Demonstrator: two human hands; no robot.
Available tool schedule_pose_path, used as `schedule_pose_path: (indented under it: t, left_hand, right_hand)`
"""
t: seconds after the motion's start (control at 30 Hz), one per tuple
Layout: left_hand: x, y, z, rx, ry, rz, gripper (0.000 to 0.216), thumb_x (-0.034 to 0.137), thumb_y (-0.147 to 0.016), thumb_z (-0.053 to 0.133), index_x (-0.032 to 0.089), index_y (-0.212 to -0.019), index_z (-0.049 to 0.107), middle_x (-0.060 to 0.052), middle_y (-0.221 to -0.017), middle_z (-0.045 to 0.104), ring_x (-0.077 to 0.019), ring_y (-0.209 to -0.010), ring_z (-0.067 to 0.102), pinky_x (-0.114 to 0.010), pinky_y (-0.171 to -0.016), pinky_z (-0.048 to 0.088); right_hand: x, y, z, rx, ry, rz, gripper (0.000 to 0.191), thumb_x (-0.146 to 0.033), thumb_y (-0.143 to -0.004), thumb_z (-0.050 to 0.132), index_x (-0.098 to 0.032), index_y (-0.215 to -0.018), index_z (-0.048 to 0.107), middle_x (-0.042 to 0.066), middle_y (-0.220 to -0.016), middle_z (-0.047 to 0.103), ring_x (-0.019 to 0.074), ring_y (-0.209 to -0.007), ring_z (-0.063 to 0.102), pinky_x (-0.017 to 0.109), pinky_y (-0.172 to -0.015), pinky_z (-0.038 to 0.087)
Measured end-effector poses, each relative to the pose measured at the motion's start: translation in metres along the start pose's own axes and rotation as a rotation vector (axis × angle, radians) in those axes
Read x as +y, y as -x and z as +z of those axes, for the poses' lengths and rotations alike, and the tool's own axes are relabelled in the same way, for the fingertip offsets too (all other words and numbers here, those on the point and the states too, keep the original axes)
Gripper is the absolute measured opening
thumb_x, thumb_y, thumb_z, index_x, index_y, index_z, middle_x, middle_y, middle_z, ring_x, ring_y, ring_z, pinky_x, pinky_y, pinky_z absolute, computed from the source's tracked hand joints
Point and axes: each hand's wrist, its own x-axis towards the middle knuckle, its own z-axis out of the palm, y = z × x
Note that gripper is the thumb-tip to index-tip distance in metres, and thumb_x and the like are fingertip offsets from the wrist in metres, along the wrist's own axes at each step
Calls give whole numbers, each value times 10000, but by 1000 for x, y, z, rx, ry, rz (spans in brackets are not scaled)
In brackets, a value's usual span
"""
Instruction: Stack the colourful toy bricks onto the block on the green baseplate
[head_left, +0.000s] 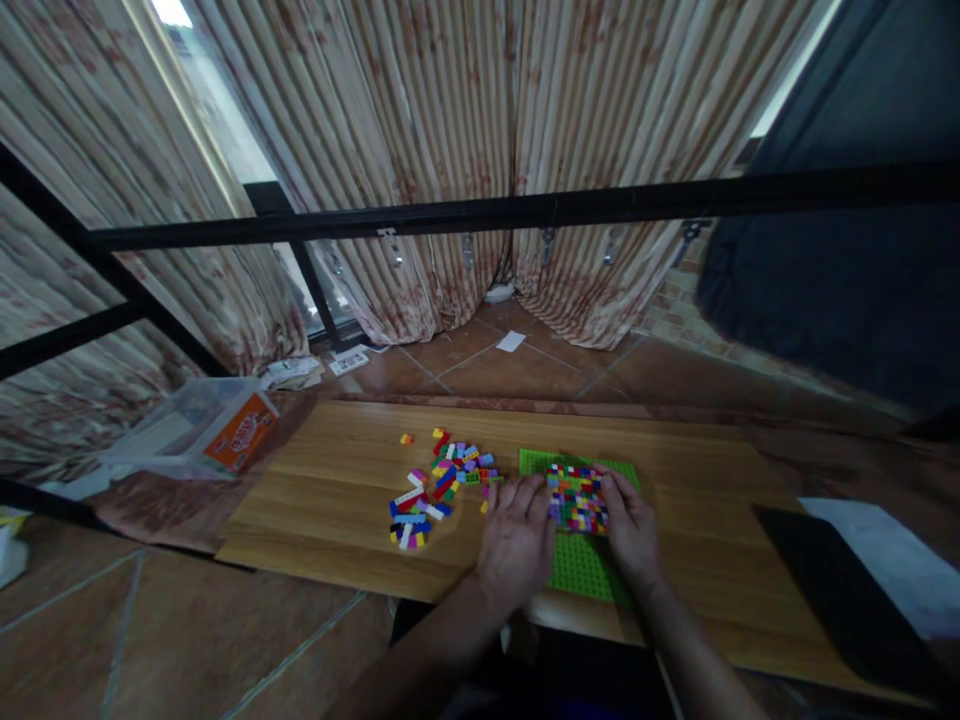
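Observation:
A green baseplate (585,570) lies on a low wooden board (337,500). A patch of many-coloured small bricks (576,497) covers its middle. My left hand (517,540) rests at the left edge of that patch, fingers stretched out and touching it. At the patch's right edge is my right hand (632,525), its fingers curled against the bricks. A loose heap of coloured bricks (442,480) lies on the board just left of my left hand.
A clear plastic box with an orange label (202,430) lies off the board's left end. A black metal frame bar (525,210) crosses above. Striped curtains hang behind. A dark flat sheet (840,590) lies at the right. The floor is tiled.

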Motion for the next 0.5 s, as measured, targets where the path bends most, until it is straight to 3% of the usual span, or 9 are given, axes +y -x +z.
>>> schedule_pose_path:
  t: [0.17, 0.27, 0.5]
  left_hand:
    - [-48, 19, -25, 61, -161, -284, 192, 213, -847, 486, 196, -992, 610, -72, -1026, 645, -249, -971, 538, -442, -908, 391]
    - [-69, 26, -34, 45, -304, -409, 169, 252, -837, 501, 195, -936, 626, -83, -993, 648, -273, -953, 540, -451, -878, 378]
    - [-76, 23, -39, -11, -393, -466, 167, 284, -832, 507, 211, -885, 647, -79, -971, 655, -280, -958, 545, -436, -857, 365]
  right_hand:
    - [5, -1, 2, 6, -30, 33, 456, -554, -813, 524, -210, -1081, 659, 80, -1085, 676, 242, -975, 619, 409, -864, 484]
    - [3, 0, 3, 11, -46, 29, 441, -540, -807, 542, -209, -1074, 660, 77, -1071, 681, 235, -951, 626, 404, -851, 490]
    - [-5, 2, 3, 14, -41, 0, 419, -518, -809, 555, -208, -1071, 658, 78, -1047, 687, 238, -925, 629, 407, -831, 497]
